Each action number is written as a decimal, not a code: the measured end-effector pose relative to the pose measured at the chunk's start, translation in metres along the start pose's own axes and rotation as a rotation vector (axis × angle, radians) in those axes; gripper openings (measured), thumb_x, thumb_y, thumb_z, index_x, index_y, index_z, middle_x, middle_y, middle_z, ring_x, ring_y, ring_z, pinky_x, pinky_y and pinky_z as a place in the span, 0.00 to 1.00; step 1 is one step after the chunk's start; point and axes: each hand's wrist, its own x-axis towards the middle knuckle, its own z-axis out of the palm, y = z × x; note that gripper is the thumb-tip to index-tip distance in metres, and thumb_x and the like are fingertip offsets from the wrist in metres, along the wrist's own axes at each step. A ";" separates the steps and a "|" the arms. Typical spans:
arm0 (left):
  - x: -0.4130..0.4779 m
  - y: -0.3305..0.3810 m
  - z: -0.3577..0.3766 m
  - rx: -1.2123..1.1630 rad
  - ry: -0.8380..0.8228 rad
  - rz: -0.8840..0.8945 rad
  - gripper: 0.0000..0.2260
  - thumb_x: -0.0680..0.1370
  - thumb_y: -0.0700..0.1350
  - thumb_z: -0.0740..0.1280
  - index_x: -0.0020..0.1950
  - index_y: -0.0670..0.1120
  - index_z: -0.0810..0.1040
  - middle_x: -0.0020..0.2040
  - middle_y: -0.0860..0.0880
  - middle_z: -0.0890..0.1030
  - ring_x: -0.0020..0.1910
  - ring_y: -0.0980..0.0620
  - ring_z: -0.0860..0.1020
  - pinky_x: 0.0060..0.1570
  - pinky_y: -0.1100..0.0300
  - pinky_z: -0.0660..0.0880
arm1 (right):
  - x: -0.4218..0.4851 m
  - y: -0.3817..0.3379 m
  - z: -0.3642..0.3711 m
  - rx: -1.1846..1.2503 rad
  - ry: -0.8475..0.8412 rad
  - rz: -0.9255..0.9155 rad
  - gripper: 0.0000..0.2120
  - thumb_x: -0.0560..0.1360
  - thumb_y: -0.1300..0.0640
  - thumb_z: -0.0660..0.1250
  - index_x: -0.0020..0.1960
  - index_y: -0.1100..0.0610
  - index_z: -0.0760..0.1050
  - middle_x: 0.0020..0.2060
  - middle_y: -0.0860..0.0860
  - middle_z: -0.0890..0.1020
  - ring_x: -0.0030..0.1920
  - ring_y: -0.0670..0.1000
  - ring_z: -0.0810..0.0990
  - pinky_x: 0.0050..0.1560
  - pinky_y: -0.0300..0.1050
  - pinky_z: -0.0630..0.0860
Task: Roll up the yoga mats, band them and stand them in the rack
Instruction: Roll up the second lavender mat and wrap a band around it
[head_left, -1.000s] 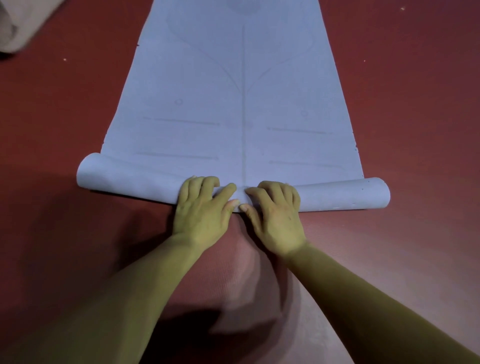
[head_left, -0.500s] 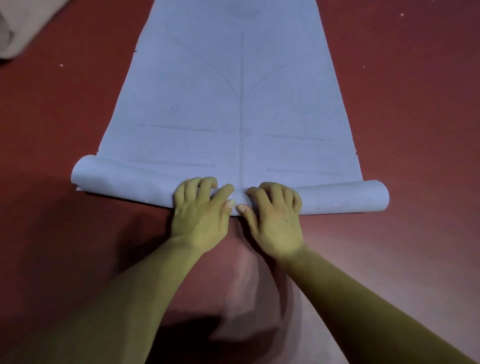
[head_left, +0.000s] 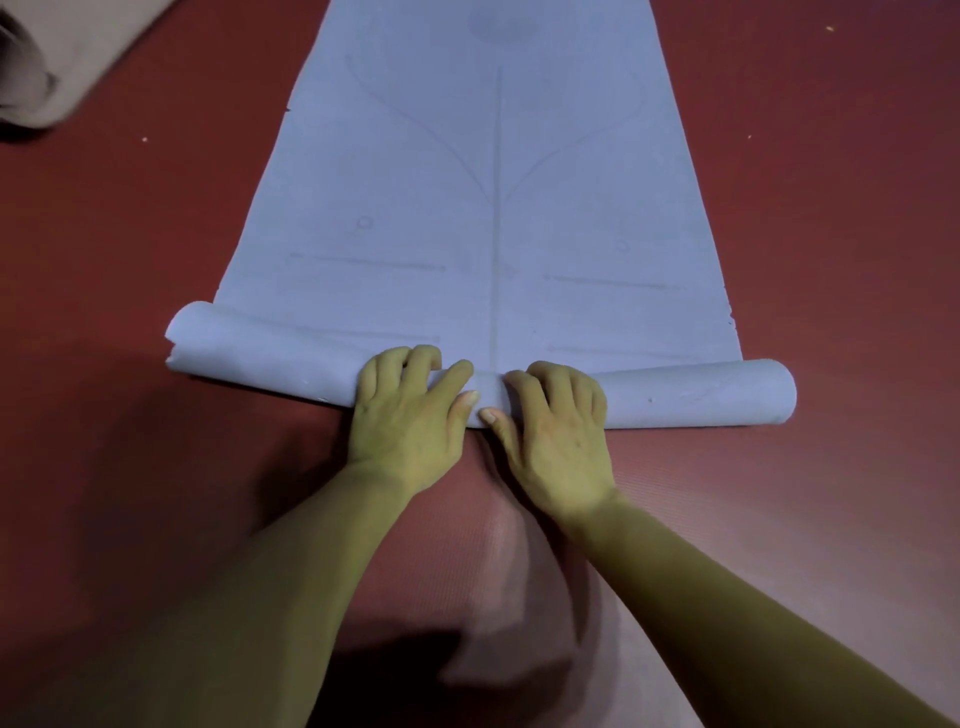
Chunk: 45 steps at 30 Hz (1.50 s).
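Note:
A pale blue yoga mat (head_left: 493, 182) with faint printed lines lies flat on the red floor and runs away from me. Its near end is wound into a roll (head_left: 691, 397) that stretches from left to right. My left hand (head_left: 410, 410) and my right hand (head_left: 556, 421) sit side by side on the middle of the roll. Their fingers curl over its top and both thumbs press its near side. The left end of the roll looks looser and sits a little farther away than the right end.
The red ribbed floor (head_left: 831, 234) surrounds the mat on all sides. A beige rolled mat (head_left: 67, 62) lies at the far left corner. My forearms cast a shadow on the floor in front of me.
The roll has turned a little farther up the mat, and both hands have moved with it. The left end has shifted slightly away.

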 end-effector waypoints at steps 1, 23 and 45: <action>0.002 0.001 0.000 0.004 0.004 0.000 0.15 0.80 0.54 0.57 0.58 0.50 0.79 0.55 0.46 0.76 0.54 0.42 0.71 0.61 0.46 0.64 | 0.003 0.002 0.001 -0.001 0.001 0.002 0.18 0.82 0.44 0.61 0.58 0.58 0.79 0.54 0.55 0.78 0.54 0.59 0.77 0.62 0.52 0.66; 0.024 0.002 0.006 0.029 -0.010 0.020 0.13 0.80 0.52 0.60 0.59 0.49 0.78 0.55 0.45 0.77 0.53 0.41 0.75 0.62 0.44 0.70 | 0.036 0.023 0.006 -0.015 -0.047 -0.055 0.21 0.82 0.40 0.59 0.58 0.55 0.80 0.52 0.52 0.79 0.52 0.58 0.77 0.59 0.54 0.65; 0.047 -0.002 0.008 0.074 -0.102 0.000 0.17 0.78 0.57 0.58 0.58 0.52 0.80 0.56 0.49 0.79 0.55 0.43 0.72 0.58 0.46 0.64 | 0.053 0.039 0.003 0.056 -0.074 -0.131 0.20 0.81 0.41 0.63 0.62 0.55 0.81 0.54 0.50 0.81 0.53 0.56 0.78 0.58 0.52 0.69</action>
